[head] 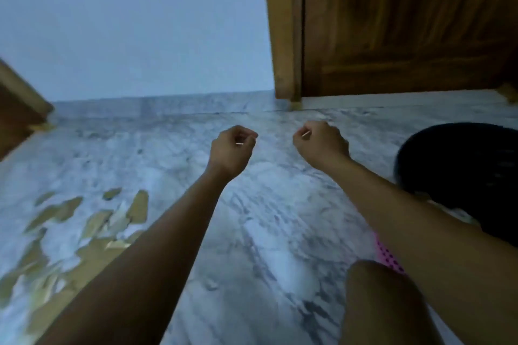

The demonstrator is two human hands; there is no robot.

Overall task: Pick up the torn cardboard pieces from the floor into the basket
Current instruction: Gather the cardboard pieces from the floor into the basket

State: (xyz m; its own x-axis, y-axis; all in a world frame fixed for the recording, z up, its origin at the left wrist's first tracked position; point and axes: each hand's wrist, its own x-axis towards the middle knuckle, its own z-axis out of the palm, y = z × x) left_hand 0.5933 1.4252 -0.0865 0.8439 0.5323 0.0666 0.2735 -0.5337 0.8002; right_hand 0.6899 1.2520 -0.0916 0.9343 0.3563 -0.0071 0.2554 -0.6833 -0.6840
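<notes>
Cardboard pieces [84, 221] blurred, partly behind forearm [140, 260], dark basket [462, 171] cut off right

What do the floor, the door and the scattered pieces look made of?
The floor: polished stone, likely marble, grey veining on white. The door: varnished wood, visible grain. The pieces: brown cardboard probably, flat with ragged edges; blur leaves it open.

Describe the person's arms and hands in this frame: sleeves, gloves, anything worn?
Both forearms are bare as far as the frame shows: no sleeves, gloves, watch or bands on the left hand or right hand. The only clothing in view is a patch of pink fabric with dark dots below the right forearm. Blur means small rings cannot be ruled out.
</notes>
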